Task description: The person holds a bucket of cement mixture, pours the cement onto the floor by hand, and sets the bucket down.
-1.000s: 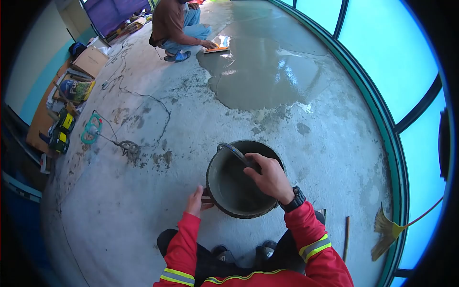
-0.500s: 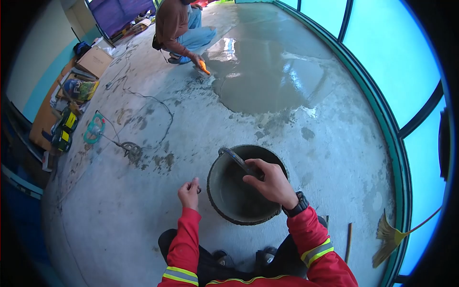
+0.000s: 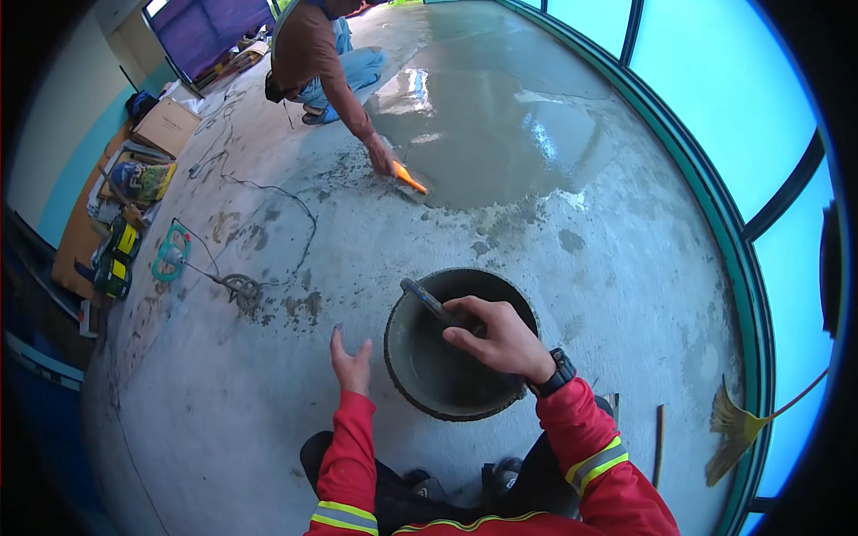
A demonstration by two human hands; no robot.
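A round black bucket (image 3: pixel 409 366), its inside coated in grey, stands on the floor right in front of me. My right hand (image 3: pixel 500 338) reaches over it and is closed round its handle (image 3: pixel 427 299), which slants up from the far left rim. To the left of the bucket, apart from it, my left hand (image 3: pixel 351 362) is held above the floor with thumb and fingers spread, and nothing shows in it. What lies at the bucket's bottom is too dark to make out.
Wet grey screed (image 3: pixel 500 134) covers the floor ahead. Beside it a crouching person (image 3: pixel 313 62) holds an orange-handled trowel (image 3: pixel 410 178). A corded mixer (image 3: pixel 172 253) lies left. A broom (image 3: pixel 737 429) and a stick (image 3: pixel 660 445) are at right, near the glass wall (image 3: pixel 715 98).
My left hand has opened from a closed shape, its fingers now spread. My right hand stays on the bucket handle. The other person has reached forward with the trowel, towards the screed's near edge.
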